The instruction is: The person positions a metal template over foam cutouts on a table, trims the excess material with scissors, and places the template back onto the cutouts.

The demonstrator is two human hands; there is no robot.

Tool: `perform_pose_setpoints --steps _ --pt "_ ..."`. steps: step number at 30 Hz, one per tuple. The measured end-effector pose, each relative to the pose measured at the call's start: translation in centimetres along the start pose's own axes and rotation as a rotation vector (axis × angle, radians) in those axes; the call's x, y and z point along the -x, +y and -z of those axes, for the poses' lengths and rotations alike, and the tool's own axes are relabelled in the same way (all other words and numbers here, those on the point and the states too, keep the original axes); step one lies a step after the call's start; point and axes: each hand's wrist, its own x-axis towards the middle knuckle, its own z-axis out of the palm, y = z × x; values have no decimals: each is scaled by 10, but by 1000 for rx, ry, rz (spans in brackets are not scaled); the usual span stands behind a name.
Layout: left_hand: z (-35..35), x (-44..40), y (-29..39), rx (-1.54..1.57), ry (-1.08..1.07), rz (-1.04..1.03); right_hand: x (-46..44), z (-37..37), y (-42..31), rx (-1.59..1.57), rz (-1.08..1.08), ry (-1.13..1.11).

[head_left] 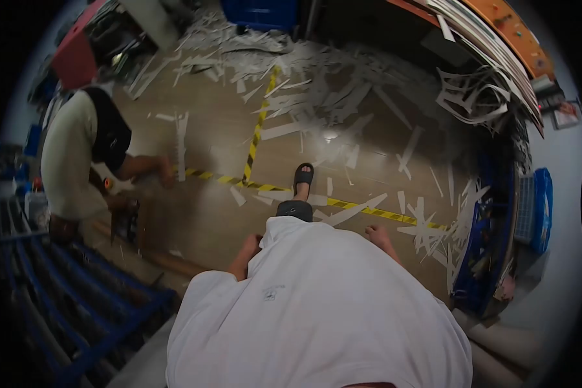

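My left hand point(253, 244) hangs at my left side, partly behind the hem of my white shirt point(330, 304). Its fingers are too small and hidden to read. On the other side, my right hand point(375, 232) hangs low with the fingers curled in, and nothing shows in it. Neither hand touches any object that I can see. Below me one foot in a dark sandal point(303, 174) stands forward on the floor, close to yellow-black tape point(268, 188). White paper strips point(352, 210) lie on the floor around it.
At left a person point(77, 149) bends over a brown board point(168, 226), beside a blue metal rack point(84, 291). Paper scraps point(330, 97) heap up ahead near a blue bin point(262, 14). Stacked sheets point(491, 52) and a blue crate point(533, 210) stand at right.
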Motion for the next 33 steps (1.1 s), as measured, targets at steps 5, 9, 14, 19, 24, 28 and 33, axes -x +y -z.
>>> perform_pose_setpoints --steps 5,9,14,19,24,28,33 --pt "45 -122 67 -31 -163 116 -40 39 -8 28 -77 21" --pt "79 -226 186 -146 -102 -43 -77 63 -18 -173 -106 139" --pt "75 -346 279 -183 -118 -216 -111 99 -43 -409 -154 313" --pt "48 -397 368 -274 -216 -255 -113 129 -53 -524 -281 344" --pt "0 -424 443 -209 -371 -283 -131 146 10 -378 -445 247" --pt "-43 -459 524 -142 -337 -329 -187 171 86 -403 -505 408" --pt "-98 -483 688 14 -212 -487 -284 352 83 -327 -302 341"
